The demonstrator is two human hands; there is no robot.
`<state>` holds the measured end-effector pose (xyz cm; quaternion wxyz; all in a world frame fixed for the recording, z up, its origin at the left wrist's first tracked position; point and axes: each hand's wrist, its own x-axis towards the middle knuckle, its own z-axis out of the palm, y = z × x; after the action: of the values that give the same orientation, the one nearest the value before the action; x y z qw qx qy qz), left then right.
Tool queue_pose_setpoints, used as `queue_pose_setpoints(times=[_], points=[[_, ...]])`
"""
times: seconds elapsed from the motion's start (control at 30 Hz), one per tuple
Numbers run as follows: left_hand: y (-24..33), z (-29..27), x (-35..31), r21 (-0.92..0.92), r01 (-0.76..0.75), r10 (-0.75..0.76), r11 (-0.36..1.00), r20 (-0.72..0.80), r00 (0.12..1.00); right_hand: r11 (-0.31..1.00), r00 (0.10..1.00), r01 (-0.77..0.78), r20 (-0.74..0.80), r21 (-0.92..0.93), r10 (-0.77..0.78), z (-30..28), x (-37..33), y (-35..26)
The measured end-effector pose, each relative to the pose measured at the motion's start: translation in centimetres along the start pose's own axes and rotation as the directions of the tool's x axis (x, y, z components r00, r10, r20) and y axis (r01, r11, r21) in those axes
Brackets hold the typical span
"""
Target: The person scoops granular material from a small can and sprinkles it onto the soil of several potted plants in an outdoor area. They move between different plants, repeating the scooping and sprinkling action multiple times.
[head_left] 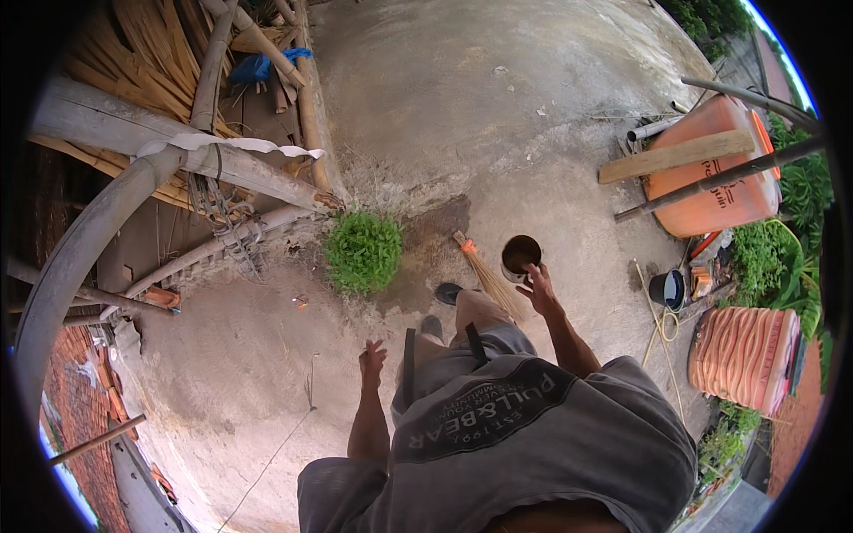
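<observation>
My right hand is at the near rim of a dark round bucket, its fingers apart and reaching over the edge. It overlaps the rim in view, so whether it touches it I cannot tell. The inside of the bucket looks dark brown. A stick broom with an orange binding lies just left of the bucket, partly hidden by my leg. My left hand hangs in the air to the left of my legs, fingers loosely bent and apart, with nothing seen in it.
A bushy green plant grows ahead of me on the concrete floor. To the left stands a bamboo frame with wood strips behind it. At right are an orange tank, a ribbed orange container, a black bucket and a hose.
</observation>
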<state>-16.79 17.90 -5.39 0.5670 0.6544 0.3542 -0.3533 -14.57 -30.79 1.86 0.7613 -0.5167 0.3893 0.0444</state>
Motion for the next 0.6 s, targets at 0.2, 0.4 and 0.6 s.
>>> queue_pose_setpoints(times=[0.2,0.4,0.6], points=[[-13.8,-10.1,-4.4,0.240,0.386,-0.380,0.891,-0.075,0.922,0.970,0.828,-0.111,-0.519,0.217,0.211,-10.5,-12.6,10.5],[-12.4,-9.6,-5.7,0.199,0.334,-0.333,0.921,-0.037,0.942,0.976,0.692,-0.198,-0.692,0.087,0.203,-13.8,-24.4,18.4],[-3.6,-5.8,-5.5,0.017,-0.004,0.003,1.000,0.070,0.998,0.998,0.973,-0.045,-0.229,-0.039,0.035,-17.4,-24.6,25.1]])
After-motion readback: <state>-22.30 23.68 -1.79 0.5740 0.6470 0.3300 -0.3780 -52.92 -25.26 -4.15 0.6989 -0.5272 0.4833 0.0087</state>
